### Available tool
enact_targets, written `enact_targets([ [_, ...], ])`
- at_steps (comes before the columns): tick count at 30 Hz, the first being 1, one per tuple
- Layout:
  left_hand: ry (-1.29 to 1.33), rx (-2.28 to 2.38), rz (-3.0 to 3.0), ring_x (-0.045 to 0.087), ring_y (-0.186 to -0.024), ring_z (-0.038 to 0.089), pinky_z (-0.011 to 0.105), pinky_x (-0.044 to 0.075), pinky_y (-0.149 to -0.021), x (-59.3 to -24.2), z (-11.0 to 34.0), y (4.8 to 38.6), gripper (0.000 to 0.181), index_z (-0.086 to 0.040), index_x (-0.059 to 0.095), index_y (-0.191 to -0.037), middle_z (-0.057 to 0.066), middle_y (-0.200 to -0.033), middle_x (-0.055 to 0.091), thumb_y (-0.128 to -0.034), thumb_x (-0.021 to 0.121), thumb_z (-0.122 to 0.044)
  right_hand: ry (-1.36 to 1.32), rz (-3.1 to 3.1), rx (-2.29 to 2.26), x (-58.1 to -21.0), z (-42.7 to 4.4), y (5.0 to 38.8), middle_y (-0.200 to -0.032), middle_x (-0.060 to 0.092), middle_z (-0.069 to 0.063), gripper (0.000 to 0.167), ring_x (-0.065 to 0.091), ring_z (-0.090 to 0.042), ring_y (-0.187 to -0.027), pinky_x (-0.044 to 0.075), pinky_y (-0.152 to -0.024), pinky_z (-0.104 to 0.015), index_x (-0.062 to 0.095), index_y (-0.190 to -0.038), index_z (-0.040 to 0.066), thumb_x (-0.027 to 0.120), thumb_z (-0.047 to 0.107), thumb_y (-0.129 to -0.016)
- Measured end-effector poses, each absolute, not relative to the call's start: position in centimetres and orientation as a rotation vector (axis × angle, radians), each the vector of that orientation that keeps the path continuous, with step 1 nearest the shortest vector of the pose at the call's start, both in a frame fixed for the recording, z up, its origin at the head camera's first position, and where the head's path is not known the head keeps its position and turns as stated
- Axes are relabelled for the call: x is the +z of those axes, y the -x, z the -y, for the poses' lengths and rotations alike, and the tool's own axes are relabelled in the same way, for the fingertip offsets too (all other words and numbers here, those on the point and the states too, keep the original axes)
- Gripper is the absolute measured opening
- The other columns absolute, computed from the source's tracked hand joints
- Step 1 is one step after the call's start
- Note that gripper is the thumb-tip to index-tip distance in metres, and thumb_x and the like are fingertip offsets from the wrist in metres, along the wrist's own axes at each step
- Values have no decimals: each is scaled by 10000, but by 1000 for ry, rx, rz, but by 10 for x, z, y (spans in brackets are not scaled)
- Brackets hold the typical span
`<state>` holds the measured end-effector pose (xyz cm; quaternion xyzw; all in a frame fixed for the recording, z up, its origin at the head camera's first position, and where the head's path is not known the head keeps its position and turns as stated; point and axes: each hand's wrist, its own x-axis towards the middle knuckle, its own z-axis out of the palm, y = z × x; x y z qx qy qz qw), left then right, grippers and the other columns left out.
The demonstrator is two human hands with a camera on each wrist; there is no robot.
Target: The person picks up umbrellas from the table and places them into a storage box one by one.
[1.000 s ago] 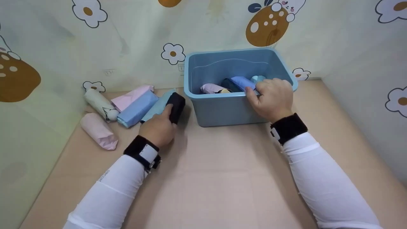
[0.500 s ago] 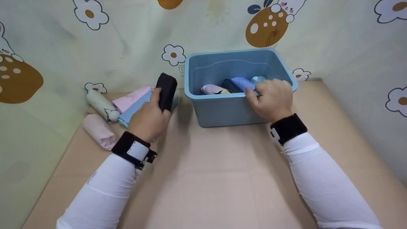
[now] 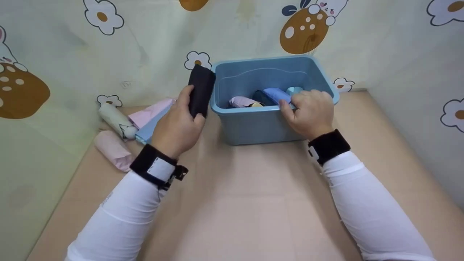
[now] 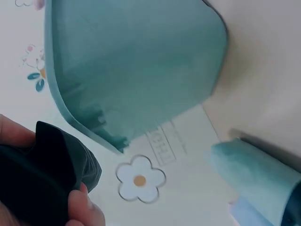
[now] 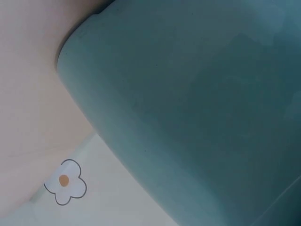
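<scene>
The wall covering [image 3: 235,32], pale and printed with flowers and brown spotted shapes, stands behind and along both sides of the scene. The tan worktop [image 3: 250,206] lies before it, carrying the blue bin [image 3: 261,125] at the back, right of centre. A person's two arms, in white sleeves [image 3: 373,206], reach in from the near edge. The right hand [image 3: 312,111] grips the bin's near rim toward its right end, fingers bent over the edge; their tips are hidden inside. The left hand [image 3: 177,127] holds the black roll [image 3: 201,90], its fingers and thumb curled snugly round the lower part. That roll is raised off the worktop, tilted, just beside the bin's left rim; the left wrist view shows a gap between them. Black wristbands [image 3: 329,146] circle both wrists.

On the worktop left of the bin lie a pale green roll [image 3: 113,119], a light pink roll [image 3: 113,149], a pink bundle [image 3: 150,112], a blue bundle [image 3: 150,128] and a teal roll [image 4: 249,174]. Smaller in view, inside the bin, lie a lilac roll [image 3: 240,101], a dark roll [image 3: 261,97], a bright blue roll [image 3: 277,95] and a light blue piece [image 3: 294,90].
</scene>
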<state>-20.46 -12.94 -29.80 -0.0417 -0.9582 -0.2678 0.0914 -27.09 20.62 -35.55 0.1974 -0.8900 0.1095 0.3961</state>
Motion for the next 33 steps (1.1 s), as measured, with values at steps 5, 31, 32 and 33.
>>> enact_targets([
  [5,156,-802,2851,671,-918,339,463,542,-731,-290,109,209,724,-261,214,-1665,197,-1300,656,-1003,501,-329,-496,2273,286,-354,-206,270,-515,382,-65,591,375,-288,-483,187,-528,-365,453,-550,87,531,453,-1007],
  [31,290,-909,2868,662,-962,273,442,553,-819,-277,50,257,709,-241,203,-1656,134,-1284,682,-1013,491,-324,-470,2291,265,-354,-206,268,-530,389,-66,588,401,-299,-504,221,-536,-372,471,-555,90,515,462,-1008],
  [32,288,-900,2867,663,-965,275,445,554,-822,-278,49,258,709,-234,207,-1655,139,-1289,679,-1014,497,-324,-469,2293,267,-354,-205,268,-531,392,-69,590,404,-301,-508,225,-539,-372,474,-557,88,515,467,-1009],
  [33,286,-889,2866,664,-968,277,448,557,-825,-279,48,259,707,-227,214,-1653,145,-1294,677,-1015,503,-324,-467,2295,268,-354,-205,268,-533,398,-72,591,408,-303,-510,228,-541,-373,478,-560,86,512,469,-1010],
])
